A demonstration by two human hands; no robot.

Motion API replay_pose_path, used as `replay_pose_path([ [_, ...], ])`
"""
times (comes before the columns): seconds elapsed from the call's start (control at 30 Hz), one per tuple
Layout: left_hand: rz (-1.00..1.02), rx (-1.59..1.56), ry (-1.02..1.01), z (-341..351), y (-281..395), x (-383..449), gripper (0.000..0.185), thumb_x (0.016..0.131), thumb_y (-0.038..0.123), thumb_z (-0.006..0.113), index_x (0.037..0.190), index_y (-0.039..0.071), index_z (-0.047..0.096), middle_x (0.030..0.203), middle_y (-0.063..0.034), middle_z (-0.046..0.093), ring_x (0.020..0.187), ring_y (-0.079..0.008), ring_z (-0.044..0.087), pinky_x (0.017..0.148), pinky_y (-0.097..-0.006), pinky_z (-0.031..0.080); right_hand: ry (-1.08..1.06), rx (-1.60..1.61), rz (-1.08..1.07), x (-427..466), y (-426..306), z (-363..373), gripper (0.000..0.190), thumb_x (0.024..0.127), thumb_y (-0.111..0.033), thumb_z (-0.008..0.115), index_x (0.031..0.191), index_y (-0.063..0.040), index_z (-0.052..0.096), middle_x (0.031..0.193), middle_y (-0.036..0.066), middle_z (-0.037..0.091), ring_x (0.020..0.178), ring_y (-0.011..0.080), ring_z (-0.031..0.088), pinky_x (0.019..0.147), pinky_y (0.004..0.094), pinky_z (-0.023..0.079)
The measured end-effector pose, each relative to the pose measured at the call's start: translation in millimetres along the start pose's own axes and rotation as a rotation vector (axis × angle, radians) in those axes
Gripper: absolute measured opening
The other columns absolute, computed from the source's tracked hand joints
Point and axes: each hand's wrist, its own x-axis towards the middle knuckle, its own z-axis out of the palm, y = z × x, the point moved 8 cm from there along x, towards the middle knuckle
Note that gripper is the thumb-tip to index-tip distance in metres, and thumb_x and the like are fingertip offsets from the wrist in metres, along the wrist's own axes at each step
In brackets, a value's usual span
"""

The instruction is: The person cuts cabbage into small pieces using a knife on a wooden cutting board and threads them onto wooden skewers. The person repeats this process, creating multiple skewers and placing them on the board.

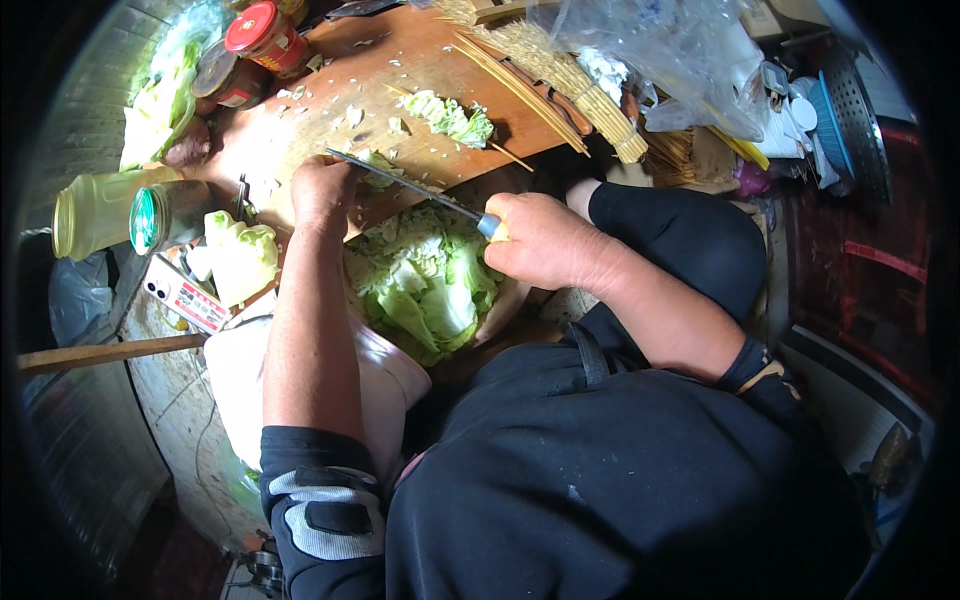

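Observation:
My right hand (pixel 536 238) grips the grey and yellow handle of a long, thin-bladed knife (pixel 409 184). Its blade points left across the near part of a wooden board (pixel 330 90). At the blade's tip is my left hand (pixel 322 191), its fingertips largely hidden, so what they hold is unclear. A small piece of cabbage (pixel 381 166) lies under the blade beside those fingers. Farther back on the board, chopped cabbage (pixel 450 118) sits threaded on a bamboo skewer (pixel 514 157). Below the board's near edge, a bowl (pixel 508 311) holds loose cabbage leaves (pixel 435 292).
Bamboo skewers (pixel 525 94) and a straw bundle (pixel 570 82) lie at the board's right. To the left are a red-lidded jar (pixel 274 45), a green-lidded jar (pixel 169 214), a cabbage chunk (pixel 241 255) and a phone (pixel 184 292). Plastic bags (pixel 660 52) lie at the back right.

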Motion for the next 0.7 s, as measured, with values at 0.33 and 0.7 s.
replay_pose_path([
  [0.33,-0.019,-0.092,0.095,-3.1,-8.4,3.1,0.014,0.079,0.010,0.070,0.086,0.000,0.064,0.070,-0.0095,0.066,0.052,-0.0175,0.061,0.048,-0.0316,0.049,0.095,-0.007,-0.124,-6.2,-8.1,-2.8,0.028,0.077,-0.020,0.060,0.091,0.005,0.057,0.082,0.028,0.062,0.081,0.0444,0.062,0.073,0.0481,0.050],
  [0.7,-0.056,-0.060,0.063,1.2,0.7,-5.4,0.017,0.077,0.009,0.073,0.087,-0.001,0.063,0.071,-0.0103,0.067,0.052,-0.0174,0.061,0.045,-0.0304,0.048,0.020,0.017,-0.088,11.9,-6.3,5.6,0.027,0.077,-0.019,0.059,0.090,0.005,0.058,0.079,0.028,0.063,0.078,0.0451,0.062,0.070,0.0484,0.050],
])
